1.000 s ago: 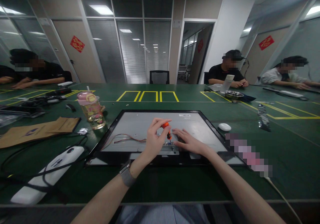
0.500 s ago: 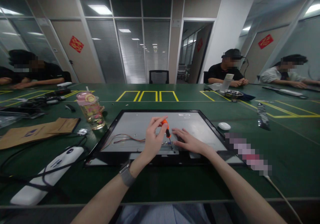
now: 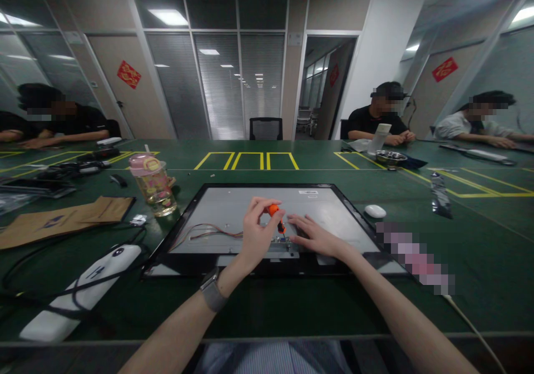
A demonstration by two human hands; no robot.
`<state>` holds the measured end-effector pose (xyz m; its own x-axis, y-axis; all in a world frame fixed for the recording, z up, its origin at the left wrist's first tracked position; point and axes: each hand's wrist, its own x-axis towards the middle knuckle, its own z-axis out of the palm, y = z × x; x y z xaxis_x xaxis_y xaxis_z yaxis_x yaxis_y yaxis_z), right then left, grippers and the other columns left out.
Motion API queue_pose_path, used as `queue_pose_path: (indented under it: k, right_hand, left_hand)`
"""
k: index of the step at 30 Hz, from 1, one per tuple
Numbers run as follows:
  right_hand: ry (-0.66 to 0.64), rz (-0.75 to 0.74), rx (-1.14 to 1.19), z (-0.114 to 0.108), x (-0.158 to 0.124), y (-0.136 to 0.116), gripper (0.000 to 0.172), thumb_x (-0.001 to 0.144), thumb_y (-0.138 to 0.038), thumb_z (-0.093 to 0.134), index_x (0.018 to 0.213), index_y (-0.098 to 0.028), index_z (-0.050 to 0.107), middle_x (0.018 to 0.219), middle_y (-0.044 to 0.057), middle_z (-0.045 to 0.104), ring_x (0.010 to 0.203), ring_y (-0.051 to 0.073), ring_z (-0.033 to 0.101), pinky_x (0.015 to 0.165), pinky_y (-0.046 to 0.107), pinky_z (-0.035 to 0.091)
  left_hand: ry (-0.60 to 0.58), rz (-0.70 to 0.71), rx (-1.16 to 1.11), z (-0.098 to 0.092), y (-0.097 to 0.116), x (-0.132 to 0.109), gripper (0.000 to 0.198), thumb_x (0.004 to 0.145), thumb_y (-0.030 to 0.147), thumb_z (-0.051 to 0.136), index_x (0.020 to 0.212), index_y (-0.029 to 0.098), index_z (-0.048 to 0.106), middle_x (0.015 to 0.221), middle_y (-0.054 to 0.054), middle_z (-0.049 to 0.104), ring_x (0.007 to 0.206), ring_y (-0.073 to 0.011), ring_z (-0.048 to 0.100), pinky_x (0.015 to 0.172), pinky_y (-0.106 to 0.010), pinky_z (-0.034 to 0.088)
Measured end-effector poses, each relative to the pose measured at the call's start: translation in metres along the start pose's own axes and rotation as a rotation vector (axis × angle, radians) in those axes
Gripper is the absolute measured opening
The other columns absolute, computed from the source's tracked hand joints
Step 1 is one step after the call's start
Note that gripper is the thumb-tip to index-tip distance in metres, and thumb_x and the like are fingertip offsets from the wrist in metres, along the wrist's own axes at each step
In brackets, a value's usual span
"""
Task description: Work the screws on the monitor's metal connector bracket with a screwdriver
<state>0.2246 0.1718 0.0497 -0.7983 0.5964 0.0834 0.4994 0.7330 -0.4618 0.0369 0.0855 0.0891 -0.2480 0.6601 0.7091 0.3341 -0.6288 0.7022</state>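
Note:
My left hand (image 3: 257,230) is closed round the orange-and-black handle of a screwdriver (image 3: 274,210). Its shaft points down at a small board or connector (image 3: 280,240) near the front edge of a flat display panel (image 3: 346,226). The panel lies back side up, grey metal inside a black frame. My right hand (image 3: 316,236) rests on the metal with fingers stretched out, just right of the screwdriver tip. Thin coloured wires (image 3: 208,230) run left from beside my left hand. Whether the tip sits in a screw is too small to tell.
Left of the panel stand a pink-lidded bottle (image 3: 153,185), a brown paper envelope (image 3: 62,218) and a white power strip (image 3: 83,290) with black cables. To the right lie a white mouse (image 3: 375,211) and a black packet (image 3: 440,196). Several people sit across the table (image 3: 267,313).
The screwdriver handle has turned and shifted slightly in my left hand, whose fingers have moved a little. My right hand stays in place on the panel.

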Motion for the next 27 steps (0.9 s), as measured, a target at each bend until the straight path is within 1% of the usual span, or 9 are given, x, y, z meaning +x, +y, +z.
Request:
queue_pose_path:
  k: [3, 5, 7, 9, 13, 15, 22, 24, 27]
  right_hand:
    - [0.003, -0.005, 0.003, 0.0004, -0.0001, 0.0004, 0.06, 0.093, -0.061, 0.038, 0.137, -0.021, 0.043, 0.148, 0.011, 0.038, 0.138, 0.027, 0.029, 0.115, 0.052, 0.008]
    - [0.004, -0.004, 0.007, 0.0012, -0.0001, 0.0018, 0.06, 0.093, -0.062, 0.039, 0.138, -0.023, 0.042, 0.148, 0.01, 0.037, 0.138, 0.027, 0.029, 0.114, 0.052, 0.008]
    - [0.002, -0.003, 0.007, 0.0019, 0.0, 0.0033, 0.061, 0.092, -0.062, 0.039, 0.139, -0.023, 0.041, 0.149, 0.01, 0.037, 0.138, 0.028, 0.029, 0.114, 0.053, 0.008]
    - [0.0, -0.004, 0.004, 0.0024, 0.0002, 0.004, 0.062, 0.092, -0.062, 0.038, 0.139, -0.022, 0.041, 0.149, 0.01, 0.036, 0.138, 0.027, 0.028, 0.115, 0.052, 0.007]
    - [0.0, -0.006, 0.01, 0.0019, 0.0002, 0.0033, 0.061, 0.092, -0.063, 0.038, 0.139, -0.023, 0.041, 0.149, 0.009, 0.036, 0.139, 0.027, 0.028, 0.116, 0.051, 0.006]
    - [-0.004, -0.006, 0.014, 0.0014, 0.0, 0.0026, 0.061, 0.093, -0.062, 0.038, 0.139, -0.023, 0.042, 0.149, 0.008, 0.036, 0.139, 0.027, 0.027, 0.116, 0.051, 0.006]
    - [0.001, 0.01, 0.012, 0.0004, -0.0004, 0.0007, 0.061, 0.092, -0.062, 0.039, 0.138, -0.022, 0.042, 0.149, 0.01, 0.036, 0.139, 0.027, 0.028, 0.115, 0.051, 0.006]
    - [-0.003, 0.008, 0.008, 0.0001, -0.0003, -0.0001, 0.061, 0.093, -0.061, 0.039, 0.138, -0.021, 0.042, 0.149, 0.01, 0.036, 0.139, 0.026, 0.028, 0.116, 0.05, 0.006]
    - [-0.006, 0.009, 0.007, -0.0002, -0.0003, -0.0004, 0.061, 0.093, -0.061, 0.038, 0.139, -0.022, 0.041, 0.15, 0.01, 0.035, 0.139, 0.026, 0.027, 0.116, 0.05, 0.006]
  left_hand:
    - [-0.035, 0.002, -0.024, -0.0002, 0.0017, -0.0017, 0.019, 0.088, 0.026, 0.057, 0.103, 0.019, 0.065, 0.092, -0.004, 0.056, 0.083, -0.0133, 0.058, 0.077, -0.026, 0.048]
    - [-0.083, -0.027, -0.085, -0.0002, 0.0027, -0.0029, 0.024, 0.092, 0.026, 0.049, 0.112, 0.018, 0.06, 0.097, -0.006, 0.06, 0.088, -0.0143, 0.06, 0.081, -0.028, 0.049]
    - [-0.127, -0.046, -0.137, -0.0003, 0.003, -0.0035, 0.027, 0.094, 0.026, 0.044, 0.115, 0.018, 0.058, 0.101, -0.008, 0.063, 0.092, -0.0156, 0.062, 0.084, -0.03, 0.049]
    - [-0.131, -0.029, -0.128, -0.0004, 0.0027, -0.0032, 0.026, 0.094, 0.026, 0.044, 0.112, 0.018, 0.061, 0.102, -0.008, 0.062, 0.094, -0.0163, 0.061, 0.085, -0.03, 0.049]
    - [-0.033, 0.032, -0.015, -0.0003, 0.0018, -0.0017, 0.016, 0.085, 0.027, 0.06, 0.097, 0.02, 0.069, 0.092, -0.005, 0.055, 0.085, -0.0145, 0.057, 0.079, -0.028, 0.048]
    - [-0.008, 0.041, 0.007, -0.0005, 0.002, -0.0011, 0.015, 0.085, 0.026, 0.06, 0.097, 0.02, 0.069, 0.088, -0.003, 0.053, 0.082, -0.0134, 0.056, 0.077, -0.027, 0.048]
    - [-0.112, 0.015, -0.048, -0.0023, 0.0033, -0.0002, 0.028, 0.095, 0.024, 0.043, 0.113, 0.019, 0.063, 0.102, -0.007, 0.061, 0.095, -0.0157, 0.059, 0.085, -0.029, 0.047]
    - [-0.116, 0.014, -0.05, -0.002, 0.0029, -0.0003, 0.025, 0.093, 0.025, 0.047, 0.11, 0.019, 0.065, 0.101, -0.007, 0.06, 0.094, -0.0158, 0.059, 0.084, -0.029, 0.047]
    - [-0.061, 0.037, -0.009, -0.0012, 0.0026, -0.0002, 0.018, 0.087, 0.027, 0.058, 0.1, 0.02, 0.068, 0.094, -0.005, 0.056, 0.087, -0.0144, 0.058, 0.08, -0.027, 0.048]
